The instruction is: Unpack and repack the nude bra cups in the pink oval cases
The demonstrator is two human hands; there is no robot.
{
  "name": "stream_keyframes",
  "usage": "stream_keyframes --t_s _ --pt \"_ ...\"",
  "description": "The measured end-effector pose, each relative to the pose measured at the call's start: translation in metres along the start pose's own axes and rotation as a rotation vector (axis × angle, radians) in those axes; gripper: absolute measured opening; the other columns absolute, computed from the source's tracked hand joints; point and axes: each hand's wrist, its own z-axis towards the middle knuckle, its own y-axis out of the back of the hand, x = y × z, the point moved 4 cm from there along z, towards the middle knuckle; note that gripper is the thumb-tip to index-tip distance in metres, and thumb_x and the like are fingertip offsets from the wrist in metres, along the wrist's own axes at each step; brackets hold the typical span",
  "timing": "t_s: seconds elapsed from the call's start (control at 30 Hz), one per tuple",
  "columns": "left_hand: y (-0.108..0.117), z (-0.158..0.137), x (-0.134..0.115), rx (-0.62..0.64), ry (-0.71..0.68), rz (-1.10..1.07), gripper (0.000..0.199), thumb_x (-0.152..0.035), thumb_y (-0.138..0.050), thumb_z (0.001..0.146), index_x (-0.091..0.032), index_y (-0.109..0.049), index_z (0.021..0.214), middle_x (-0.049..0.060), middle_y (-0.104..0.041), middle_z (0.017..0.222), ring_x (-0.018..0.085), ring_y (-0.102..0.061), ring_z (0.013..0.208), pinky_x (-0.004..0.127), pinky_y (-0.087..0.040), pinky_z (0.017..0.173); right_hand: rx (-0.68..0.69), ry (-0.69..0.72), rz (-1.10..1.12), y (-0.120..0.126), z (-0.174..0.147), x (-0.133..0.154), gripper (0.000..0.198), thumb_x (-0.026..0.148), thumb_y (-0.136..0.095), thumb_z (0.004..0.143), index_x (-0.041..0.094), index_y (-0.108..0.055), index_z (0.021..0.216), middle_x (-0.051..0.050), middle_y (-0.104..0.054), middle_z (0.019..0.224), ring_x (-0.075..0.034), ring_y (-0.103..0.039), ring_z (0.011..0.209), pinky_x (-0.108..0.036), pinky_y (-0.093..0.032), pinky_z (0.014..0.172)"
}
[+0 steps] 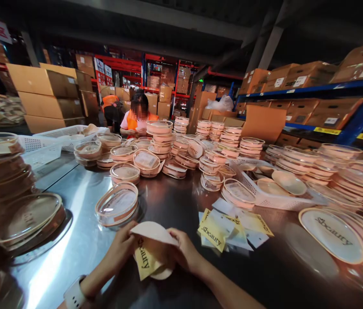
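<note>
Bent between two bare hands, a pale oval piece (155, 232) occupies the bottom center of the frame, above a shiny metal worktop (81, 240). The left hand (126, 239) and the right hand (185, 252) stand apart, each pinching an opposite edge of it. A yellow card (146, 261) lettered "beauty" shows beneath its upper edge; whether the fingers also touch the card cannot be told. A white watch (74, 294) circles the left wrist. Just right of center, yellow and white cards (212, 231) lie in a loose pile, while a clear-lidded oval container (117, 204) sits near the left hand. At lower right, an oval container lettered "beauty" (332, 235) leans at the front of a row. A white perforated basket (260, 194) holds more oval pieces. In the upper middle, a co-worker in an orange vest (132, 123) bends over the worktop.
</note>
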Motion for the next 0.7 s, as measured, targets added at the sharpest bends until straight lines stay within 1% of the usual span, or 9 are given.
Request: stream_keyframes --t_s 0.07,0.13,0.23,0.33,0.4,0.47,0.53,0.63,0.7 --pt "-0.002 -0.002 0.006 -0.015 0.109 -0.144 0.044 -0.06 -0.066 0.071 -0.016 -0.069 0.073 0.007 -0.072 0.066 0.024 -0.066 0.061 0.033 -0.052 0.058 0.099 -0.016 -0.085 -0.004 -0.002 -0.003 0.024 0.039 -0.062 0.079 0.016 -0.069 0.079 -0.001 -0.064 0.072 -0.017 -0.056 0.069 -0.025 -0.042 0.061" --pt "-0.001 -0.003 0.011 -0.044 0.214 -0.304 0.046 -0.059 -0.068 0.072 -0.014 -0.072 0.082 0.01 -0.075 0.076 0.025 -0.07 0.069 0.034 -0.054 0.064 0.055 -0.035 -0.131 -0.002 0.0 -0.005 0.023 0.037 -0.061 0.079 0.015 -0.067 0.074 0.0 -0.06 0.067 -0.015 -0.053 0.065 -0.024 -0.041 0.061" --pt "0.005 -0.002 0.012 -0.101 0.29 -0.446 0.044 -0.049 -0.072 0.069 -0.014 -0.074 0.095 0.011 -0.078 0.093 0.027 -0.073 0.085 0.035 -0.056 0.077 -0.188 -0.075 -0.049 0.01 0.005 -0.01 0.029 0.045 -0.064 0.077 0.016 -0.064 0.075 0.0 -0.059 0.068 -0.015 -0.053 0.065 -0.024 -0.045 0.058" --pt "0.008 -0.001 0.011 -0.085 0.345 -0.448 0.046 -0.041 -0.073 0.063 -0.013 -0.073 0.099 0.013 -0.077 0.096 0.028 -0.073 0.089 0.035 -0.057 0.073 -0.43 -0.213 0.175 0.026 0.01 -0.019 0.044 0.058 -0.068 0.071 0.017 -0.062 0.087 -0.001 -0.06 0.073 -0.014 -0.053 0.06 -0.02 -0.042 0.041" --pt "0.006 -0.003 0.009 -0.07 0.368 -0.439 0.044 -0.033 -0.076 0.057 -0.013 -0.073 0.096 0.014 -0.076 0.104 0.03 -0.071 0.096 0.034 -0.057 0.07 -0.524 -0.266 0.342 0.035 0.011 -0.024 0.048 0.058 -0.074 0.064 0.019 -0.062 0.091 -0.002 -0.064 0.078 -0.014 -0.055 0.059 -0.021 -0.045 0.039" --pt "0.002 -0.006 0.004 -0.053 0.357 -0.454 0.045 -0.026 -0.077 0.052 -0.016 -0.072 0.096 0.013 -0.073 0.115 0.031 -0.069 0.103 0.034 -0.057 0.072 -0.595 -0.223 0.466 0.042 0.013 -0.024 0.047 0.053 -0.079 0.059 0.021 -0.061 0.087 -0.003 -0.067 0.083 -0.017 -0.061 0.066 -0.026 -0.054 0.049" --pt "-0.002 -0.01 -0.001 -0.022 0.352 -0.463 0.05 -0.022 -0.077 0.051 -0.017 -0.071 0.1 0.012 -0.072 0.118 0.029 -0.069 0.1 0.034 -0.057 0.073 -0.642 -0.151 0.521 0.046 0.015 -0.022 0.043 0.05 -0.08 0.058 0.021 -0.059 0.084 -0.004 -0.069 0.088 -0.021 -0.067 0.08 -0.033 -0.061 0.066" --pt "-0.007 -0.016 -0.007 0.065 0.341 -0.451 0.05 -0.021 -0.075 0.054 -0.016 -0.071 0.103 0.011 -0.075 0.105 0.025 -0.07 0.084 0.031 -0.054 0.069 -0.694 -0.056 0.494 0.048 0.016 -0.018 0.037 0.047 -0.078 0.065 0.022 -0.058 0.083 -0.004 -0.07 0.094 -0.023 -0.066 0.099 -0.041 -0.058 0.09" --pt "-0.01 -0.02 -0.009 0.146 0.335 -0.456 0.044 -0.021 -0.071 0.057 -0.016 -0.072 0.1 0.008 -0.077 0.092 0.022 -0.069 0.076 0.03 -0.052 0.067 -0.724 0.03 0.428 0.048 0.014 -0.013 0.032 0.047 -0.072 0.073 0.021 -0.06 0.088 -0.005 -0.071 0.101 -0.024 -0.065 0.107 -0.044 -0.052 0.101"
